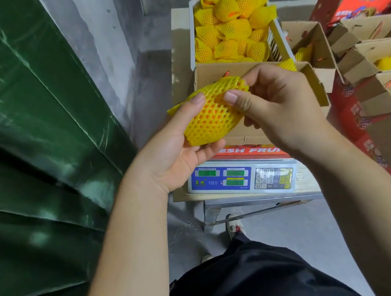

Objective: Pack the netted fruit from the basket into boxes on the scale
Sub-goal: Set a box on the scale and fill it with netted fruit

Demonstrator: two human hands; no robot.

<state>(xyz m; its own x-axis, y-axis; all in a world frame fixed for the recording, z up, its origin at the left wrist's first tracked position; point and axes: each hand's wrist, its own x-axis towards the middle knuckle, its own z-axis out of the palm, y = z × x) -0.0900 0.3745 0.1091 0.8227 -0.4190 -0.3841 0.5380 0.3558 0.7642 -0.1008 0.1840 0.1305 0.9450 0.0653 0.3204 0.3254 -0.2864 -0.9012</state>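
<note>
Cradling netted fruit point(212, 115) in L hand point(178, 155), palm up | R hand point(277, 107) pinching net top | above scale point(242, 176)

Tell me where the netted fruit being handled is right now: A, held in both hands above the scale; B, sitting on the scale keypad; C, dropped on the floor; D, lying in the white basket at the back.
A: the netted fruit lies in the left hand while the right hand pinches the net at its upper end, both above the scale.
</note>
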